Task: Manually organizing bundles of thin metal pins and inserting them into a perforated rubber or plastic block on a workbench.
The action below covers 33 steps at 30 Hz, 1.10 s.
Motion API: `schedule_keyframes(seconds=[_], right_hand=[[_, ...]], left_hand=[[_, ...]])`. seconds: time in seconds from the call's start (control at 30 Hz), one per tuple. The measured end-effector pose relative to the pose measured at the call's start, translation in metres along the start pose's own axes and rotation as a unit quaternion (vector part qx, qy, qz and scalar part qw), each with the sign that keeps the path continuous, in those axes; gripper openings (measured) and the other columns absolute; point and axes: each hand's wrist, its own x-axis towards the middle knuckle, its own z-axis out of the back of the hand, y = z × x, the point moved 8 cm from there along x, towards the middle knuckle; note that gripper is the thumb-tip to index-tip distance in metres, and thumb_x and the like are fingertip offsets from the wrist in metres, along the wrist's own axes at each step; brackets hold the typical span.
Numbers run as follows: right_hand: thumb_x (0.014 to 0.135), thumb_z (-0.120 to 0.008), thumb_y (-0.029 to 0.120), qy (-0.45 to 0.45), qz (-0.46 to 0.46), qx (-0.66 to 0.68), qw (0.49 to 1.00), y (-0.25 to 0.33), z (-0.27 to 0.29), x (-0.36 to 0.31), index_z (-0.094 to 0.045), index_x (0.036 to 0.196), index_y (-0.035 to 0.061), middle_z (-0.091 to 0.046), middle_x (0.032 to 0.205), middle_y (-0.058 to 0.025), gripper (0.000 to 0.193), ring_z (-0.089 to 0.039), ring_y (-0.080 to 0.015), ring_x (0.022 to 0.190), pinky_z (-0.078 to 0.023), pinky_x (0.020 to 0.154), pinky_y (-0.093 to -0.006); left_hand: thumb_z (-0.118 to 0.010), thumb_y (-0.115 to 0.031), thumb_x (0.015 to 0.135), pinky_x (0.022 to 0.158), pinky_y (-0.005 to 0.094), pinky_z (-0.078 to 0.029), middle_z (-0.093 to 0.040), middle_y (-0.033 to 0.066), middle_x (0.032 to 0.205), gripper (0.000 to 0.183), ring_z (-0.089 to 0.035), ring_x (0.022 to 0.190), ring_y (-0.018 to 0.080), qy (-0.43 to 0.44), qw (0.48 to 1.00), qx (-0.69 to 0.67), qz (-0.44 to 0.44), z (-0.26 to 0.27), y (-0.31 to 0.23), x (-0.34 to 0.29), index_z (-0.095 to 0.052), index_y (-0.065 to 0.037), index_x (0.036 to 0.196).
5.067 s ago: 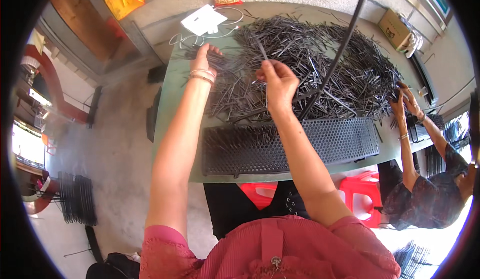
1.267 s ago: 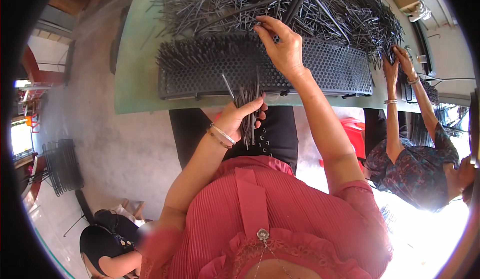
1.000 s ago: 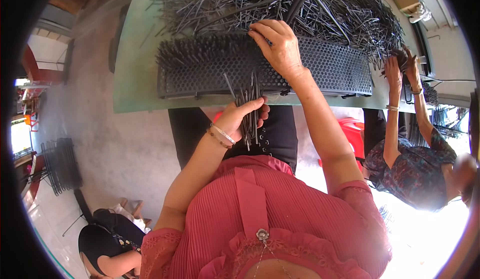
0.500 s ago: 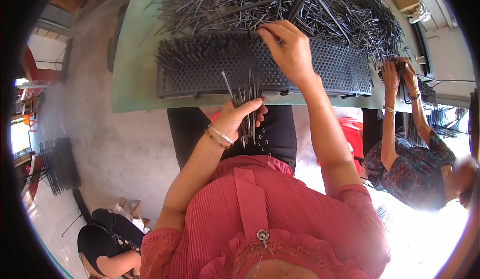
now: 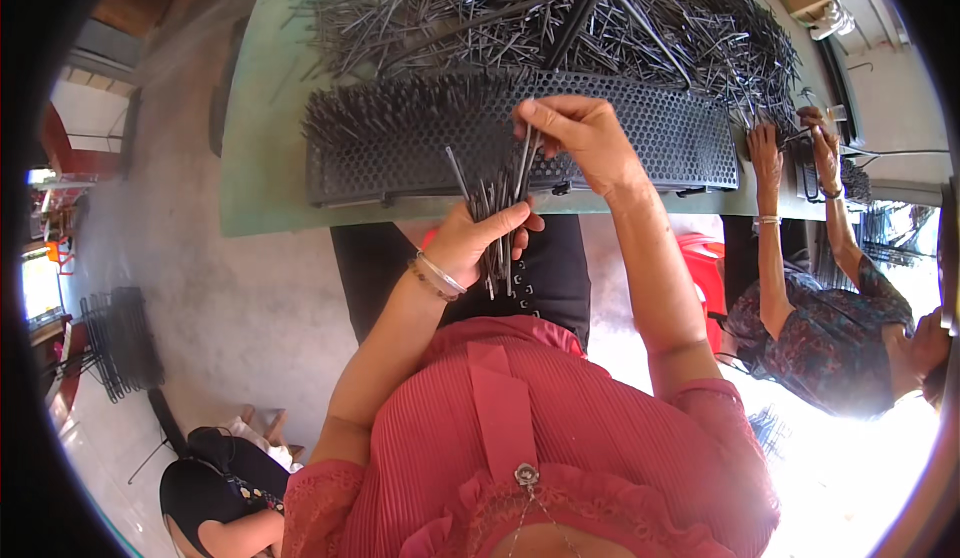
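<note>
So the left hand (image 5: 470, 238) is wrapped around a bundle of dark sticks (image 5: 490, 196), thumb laid across the front, holding it roughly upright just off the near edge of the table (image 5: 262, 163). My guess is it's gripped around the middle so the upper ends fan out where the other hand can get at them. The right hand (image 5: 588, 146) has thumb and fingertips pinched on a thin stick (image 5: 524, 166), the lower end of which runs down to the bundle. Right behind both hands sits the black perforated rack (image 5: 650, 130), long side facing the person, which presumably keeps every hole within arm's reach. Its left part is packed with upright sticks (image 5: 390, 108) (looks like a giant hairbrush, honestly), and the loose pile (image 5: 470, 23) is heaped on the far side, probably so it's close but clear of the rack's near side. Now the murky stuff: can't tell whether it's one stick or two in that pinch, the left palm is hidden, and the rack's underside doesn't show. The pile's far edge is cut off at the top. Over on the right, a co-worker's hands (image 5: 767, 163) are busy at some dark bits too small to make out.
</note>
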Motion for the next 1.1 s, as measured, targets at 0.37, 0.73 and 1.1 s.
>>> schedule_keyframes(seconds=[0.37, 0.73, 1.1], right_hand=[[0.081, -0.072, 0.017, -0.203, 0.28, -0.126, 0.93, 0.054, 0.04, 0.03, -0.07, 0.095, -0.0006, -0.07, 0.081, -0.0073, 0.023, -0.062, -0.0068, 0.071, -0.049, 0.064, -0.0212], [0.082, -0.07, 0.013, -0.171, 0.303, -0.193, 0.917, 0.052, 0.034, 0.035, -0.07, 0.096, 0.0011, -0.07, 0.087, -0.0056, 0.019, -0.062, -0.0073, 0.079, -0.049, 0.071, -0.02], [0.078, -0.072, 0.012, -0.175, 0.342, -0.262, 0.886, 0.042, 0.023, 0.027, -0.069, 0.098, 0.0041, -0.069, 0.085, -0.0087, 0.022, -0.064, -0.0146, 0.072, -0.051, 0.065, -0.0261]], left_hand=[[-0.063, -0.015, 0.085, 0.061, 0.025, -0.047, -0.065, 0.008, 0.089, 0.018, -0.057, 0.071, 0.012, -0.042, 0.998, -0.021, 0.033, 0.002, 0.008, 0.006, -0.062, -0.003, 0.098], [-0.065, -0.019, 0.085, 0.068, 0.0342, -0.054, -0.063, 0.0083, 0.084, 0.023, -0.061, 0.073, 0.0176, -0.042, 0.994, -0.034, 0.096, 0.003, 0.014, 0.004, -0.06, -0.001, 0.098], [-0.06, -0.016, 0.087, 0.07, 0.0334, -0.053, -0.062, 0.0112, 0.089, 0.023, -0.062, 0.078, 0.0195, 0.002, 0.995, -0.033, 0.092, 0.002, 0.009, 0.0, -0.055, 0.0, 0.103]])
